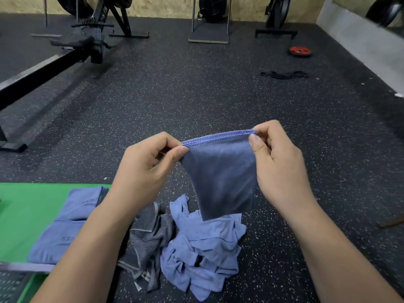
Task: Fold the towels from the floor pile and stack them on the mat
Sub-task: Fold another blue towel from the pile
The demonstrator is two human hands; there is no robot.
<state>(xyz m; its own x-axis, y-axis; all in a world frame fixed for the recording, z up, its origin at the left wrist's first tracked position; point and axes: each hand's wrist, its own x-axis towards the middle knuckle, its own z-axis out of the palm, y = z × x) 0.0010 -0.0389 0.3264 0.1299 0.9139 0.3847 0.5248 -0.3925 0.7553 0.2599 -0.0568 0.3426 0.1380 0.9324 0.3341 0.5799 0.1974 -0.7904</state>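
Observation:
I hold a blue towel (pixel 220 173) up in the air by its stitched top edge. My left hand (pixel 146 169) pinches the left corner and my right hand (pixel 277 162) pinches the right corner. The cloth hangs down between them above the floor pile. In that pile lie crumpled light blue towels (pixel 203 248) and a grey striped towel (pixel 148 235). On the green mat (pixel 26 211) at the lower left lies a stack of folded blue towels (pixel 65 228), partly hidden by my left forearm.
Black speckled rubber floor all around. A rowing machine (pixel 65 51) stretches across the far left. Exercise machines (pixel 209 20) stand along the back wall. A red weight plate (pixel 300 51) and a black band (pixel 284 74) lie at the far right.

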